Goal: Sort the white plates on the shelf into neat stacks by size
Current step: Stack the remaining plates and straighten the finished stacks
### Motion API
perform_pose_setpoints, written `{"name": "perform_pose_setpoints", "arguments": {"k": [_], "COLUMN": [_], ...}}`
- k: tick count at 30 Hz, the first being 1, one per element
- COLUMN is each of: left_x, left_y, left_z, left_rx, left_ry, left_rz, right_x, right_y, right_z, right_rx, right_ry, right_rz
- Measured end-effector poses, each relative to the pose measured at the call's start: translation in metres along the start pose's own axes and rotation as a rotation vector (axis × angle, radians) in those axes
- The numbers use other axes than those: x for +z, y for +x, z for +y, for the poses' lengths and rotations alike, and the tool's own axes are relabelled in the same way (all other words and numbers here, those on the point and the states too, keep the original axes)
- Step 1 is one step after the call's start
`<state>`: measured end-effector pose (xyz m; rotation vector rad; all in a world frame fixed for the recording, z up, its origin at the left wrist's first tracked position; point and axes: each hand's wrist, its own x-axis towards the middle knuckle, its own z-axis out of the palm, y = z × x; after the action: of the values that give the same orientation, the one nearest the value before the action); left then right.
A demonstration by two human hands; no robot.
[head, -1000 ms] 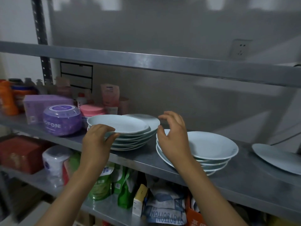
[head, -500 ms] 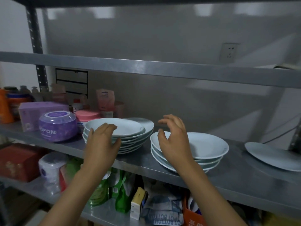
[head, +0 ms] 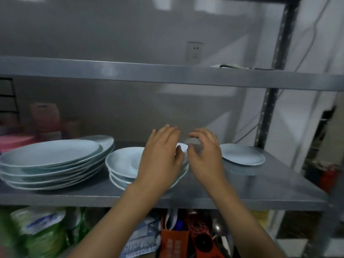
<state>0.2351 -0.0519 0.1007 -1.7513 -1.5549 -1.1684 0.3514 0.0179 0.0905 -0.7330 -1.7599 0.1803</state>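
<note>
A stack of several wide white plates [head: 54, 161] sits at the left of the metal shelf [head: 260, 190]. Beside it stands a stack of deeper white plates [head: 123, 164]. My left hand [head: 160, 157] hovers over the right half of that stack, fingers spread, holding nothing. My right hand [head: 205, 155] hangs just right of the stack with curled, parted fingers, also holding nothing. A single small white plate [head: 242, 154] lies further right, partly hidden by my right hand.
The upper shelf board [head: 167, 75] runs low above the plates. A dark upright post [head: 268, 108] stands at the back right. Pink containers [head: 16, 141] sit behind the wide stack. Bags and utensils [head: 178, 235] fill the shelf below.
The view has swung to the right. My left hand has left the wide stack and moved over the deeper stack; my right hand has shifted to that stack's right side.
</note>
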Motion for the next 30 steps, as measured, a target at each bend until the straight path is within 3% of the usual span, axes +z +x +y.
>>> {"name": "perform_pose_setpoints", "arguments": {"k": [8,18,24,30], "left_x": [0.079,0.172,0.199,0.199], "left_y": [0.002,-0.009,-0.009,-0.014], "left_z": [0.058,0.051,0.043,0.042], "left_rx": [0.114,-0.044,-0.003,0.013], "left_ry": [-0.127,-0.223,-0.204,-0.203], "left_rz": [-0.103,-0.278,-0.334,-0.336], "right_x": [-0.067,-0.080,-0.067,-0.064], "right_y": [-0.010,-0.010,-0.003,-0.005], "right_z": [0.113,0.216,0.237,0.242], "right_rx": [0.192,0.349,0.377,0.391], "right_ry": [-0.116,-0.480,-0.665,-0.664], "right_rz": [0.090,-0.251,-0.391,-0.350]}}
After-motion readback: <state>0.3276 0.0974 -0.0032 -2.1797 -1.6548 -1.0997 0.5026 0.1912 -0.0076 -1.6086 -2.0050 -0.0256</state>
